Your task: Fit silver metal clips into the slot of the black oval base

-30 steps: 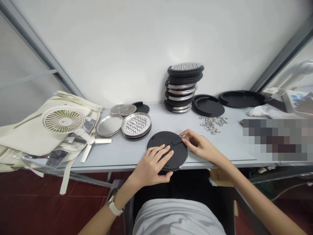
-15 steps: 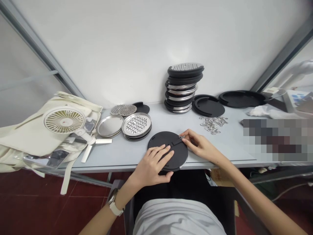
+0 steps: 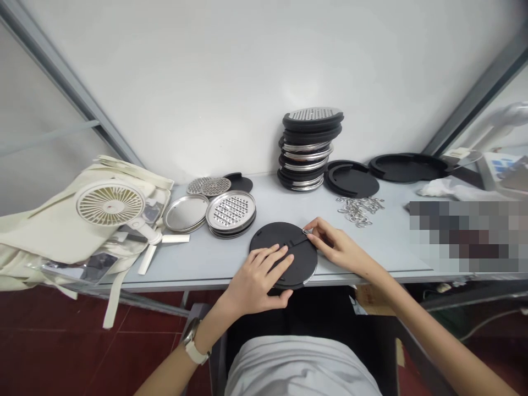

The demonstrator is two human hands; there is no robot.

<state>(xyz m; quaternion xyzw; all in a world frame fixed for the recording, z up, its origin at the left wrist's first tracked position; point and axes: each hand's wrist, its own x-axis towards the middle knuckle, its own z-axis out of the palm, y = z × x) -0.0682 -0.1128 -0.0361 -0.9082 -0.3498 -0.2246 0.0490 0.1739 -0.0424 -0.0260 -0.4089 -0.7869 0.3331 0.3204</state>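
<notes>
A round black disc with a raised slot across its middle lies at the table's front edge, a bit of metal rim showing at its lower right. Flat on its near left part rests my left hand, fingers spread and thumb over the edge. My right hand pinches a small metal wire loop at the disc's upper right edge. Thumb and forefinger are closed on it. More such loops lie in a loose pile of wire loops behind my right hand.
Behind the disc stands a tall stack of black and metal discs. Metal grater discs and a plain metal plate lie left. Black rings and trays sit back right. A white fan rests on a cream bag.
Nearly nothing differs. Both hands, the disc and the pinched wire loop keep their places; the view has shifted very slightly.
</notes>
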